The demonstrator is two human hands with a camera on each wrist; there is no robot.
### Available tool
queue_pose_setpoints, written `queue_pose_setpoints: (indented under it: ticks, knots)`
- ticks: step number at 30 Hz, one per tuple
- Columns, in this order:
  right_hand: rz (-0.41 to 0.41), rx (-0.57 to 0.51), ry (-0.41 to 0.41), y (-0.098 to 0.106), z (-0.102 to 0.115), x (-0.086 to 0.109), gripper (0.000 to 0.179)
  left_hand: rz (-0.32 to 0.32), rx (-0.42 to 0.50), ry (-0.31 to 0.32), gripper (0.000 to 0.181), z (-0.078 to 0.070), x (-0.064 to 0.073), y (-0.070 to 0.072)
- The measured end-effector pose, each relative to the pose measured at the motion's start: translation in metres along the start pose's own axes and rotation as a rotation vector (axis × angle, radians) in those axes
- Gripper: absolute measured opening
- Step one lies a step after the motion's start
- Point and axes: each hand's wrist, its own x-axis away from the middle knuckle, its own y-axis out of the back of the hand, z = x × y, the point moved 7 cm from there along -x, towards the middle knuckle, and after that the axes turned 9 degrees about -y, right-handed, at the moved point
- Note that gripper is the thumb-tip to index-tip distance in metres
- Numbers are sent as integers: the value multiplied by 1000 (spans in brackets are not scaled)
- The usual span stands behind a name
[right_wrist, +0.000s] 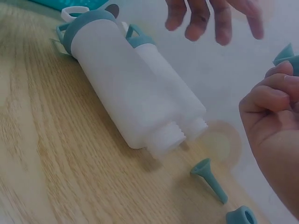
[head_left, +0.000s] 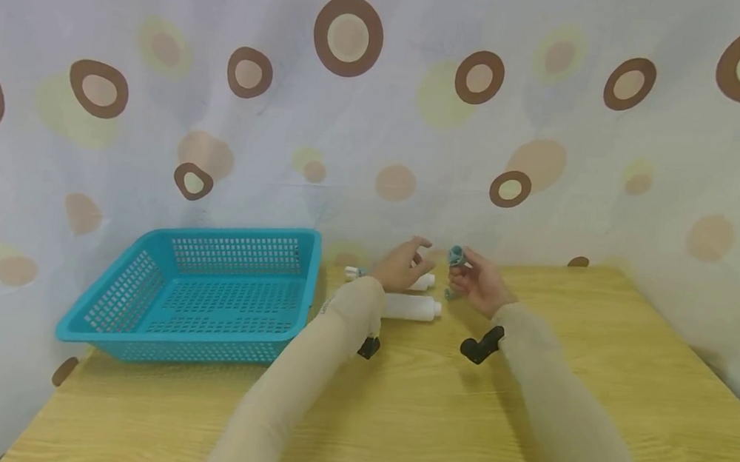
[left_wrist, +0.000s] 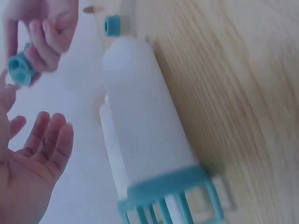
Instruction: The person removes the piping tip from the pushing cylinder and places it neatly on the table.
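My right hand [head_left: 482, 283] pinches a small teal plastic fitting [left_wrist: 20, 69] with a round opening, held up above the table. My left hand [head_left: 403, 265] is close by on its left, fingers spread and slightly bent, with nothing in it. Below the hands, two white plastic bottles [right_wrist: 126, 84] lie side by side, their threaded necks pointing right. Each has a teal slotted holder [left_wrist: 170, 182] at its other end. Beyond the necks, a teal funnel-shaped piece [right_wrist: 210, 179] and a teal ring-shaped piece [right_wrist: 242, 216] sit on the table.
A large turquoise plastic basket [head_left: 198, 352] with perforated walls stands on the left, beside the bottles. Everything sits on a wood-grain table [head_left: 418, 429]. A patterned curtain [head_left: 393, 129] hangs directly behind its back edge.
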Motion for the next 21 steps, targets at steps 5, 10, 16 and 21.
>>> queue_pose_setpoints:
  ticks: [5, 10, 16, 21]
  knots:
    - [54, 47, -24, -6, -5, -2, 33, 34, 98, -29, 47, -13, -7, -16]
    - [78, 107, -35, -11, -5, -2, 36, 24, 109, -22, 40, -19, -11, -17]
    - [102, 161, -50, -15, -4, 0, 33, 16, 90, -5, 30, -21, -10, -15]
    - [131, 256, -69, -17, -4, 3, 37, 24, 104, 16, 25, -16, -8, -16]
